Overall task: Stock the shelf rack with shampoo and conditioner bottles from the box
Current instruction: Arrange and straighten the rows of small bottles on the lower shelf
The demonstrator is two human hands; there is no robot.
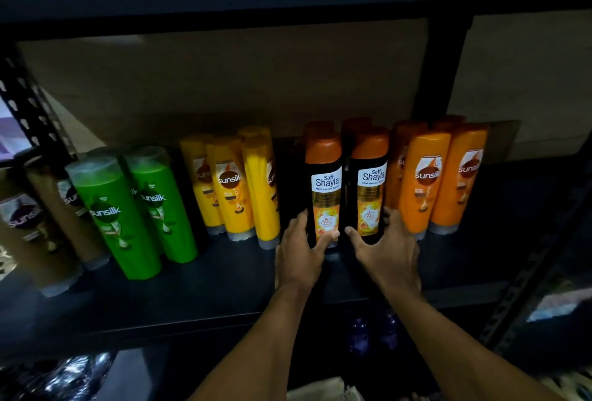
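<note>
Handling: smooth rigid plastic, probably full and fairly heavy; tall, narrow, tippy, so best gripped low on the body.
Left hand (299, 251): fingers wrapped round the base of the left black bottle (323, 189).
Right hand (386, 248): fingers wrapped round the base of the right black bottle (368, 186).
Place: both upright, touching, on the shelf (224, 288).
Black count: two in front, two caps behind.
Right of the black pair: orange bottles (423, 183) — two in front, at least two behind.
Left of the black pair: four yellow bottles (229, 189); then green bottles (115, 215), two, perhaps one behind; brown bottles (41, 224) — at least two, dim.

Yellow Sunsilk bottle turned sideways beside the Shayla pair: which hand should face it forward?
Left, likely. The left hand grips the left Shayla bottle, next to the turned yellow bottle; the right hand, on the right Shayla bottle, would cross both.
</note>
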